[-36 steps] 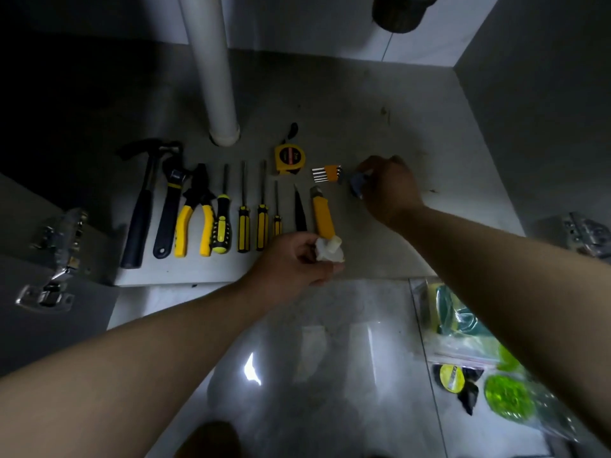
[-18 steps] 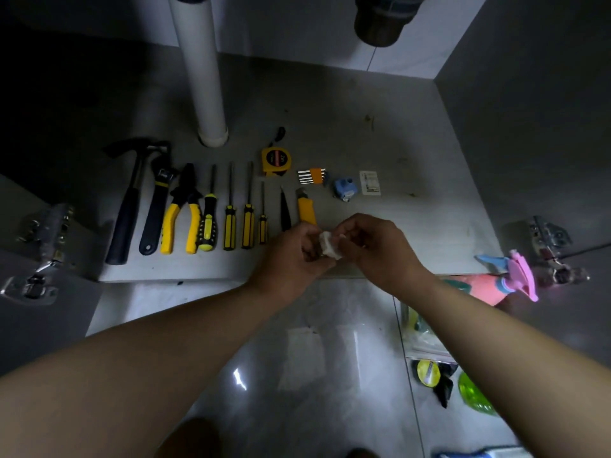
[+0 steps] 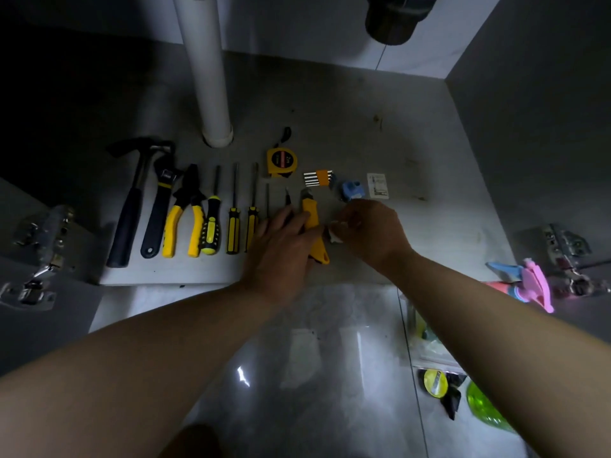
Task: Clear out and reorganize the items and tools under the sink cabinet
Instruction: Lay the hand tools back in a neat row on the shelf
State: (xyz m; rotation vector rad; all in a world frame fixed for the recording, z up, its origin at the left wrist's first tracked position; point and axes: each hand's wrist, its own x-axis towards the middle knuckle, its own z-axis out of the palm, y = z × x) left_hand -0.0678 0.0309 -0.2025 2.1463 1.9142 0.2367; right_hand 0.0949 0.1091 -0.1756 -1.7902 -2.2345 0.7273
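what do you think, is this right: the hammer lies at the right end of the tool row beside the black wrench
Not quite. The head view shows the hammer at the left end of the tool row, not the right. It does lie beside the black wrench.

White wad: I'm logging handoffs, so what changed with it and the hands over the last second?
The white wad passed from the left hand to the right hand, which came back from the blue item and pinches it. The left hand let go and moved forward onto the yellow knife. The tool row stayed put.
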